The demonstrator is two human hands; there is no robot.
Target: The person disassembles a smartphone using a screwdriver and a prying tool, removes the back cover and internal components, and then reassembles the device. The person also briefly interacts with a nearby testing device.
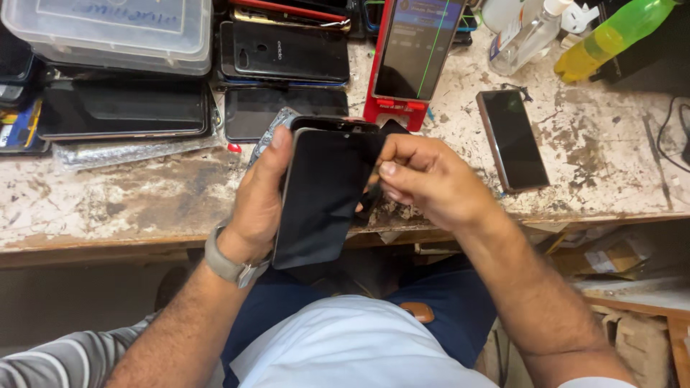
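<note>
My left hand (260, 194) grips a black smartphone (322, 194) by its left edge, thumb at the upper corner, holding it above the bench's front edge. The black screen panel looks lifted slightly from the body behind it at the top. My right hand (424, 179) pinches at the phone's right edge with thumb and fingers closed, where a small dark piece shows under the fingertips; what it is I cannot tell. A grey watch sits on my left wrist.
On the worn white workbench (108, 201) lie a dark phone (514, 139) to the right, a red-cased phone (411, 54) propped with a lit cracked screen, several black phones and screens (284, 50) at the back, a clear plastic box (115, 32), and bottles (611, 36).
</note>
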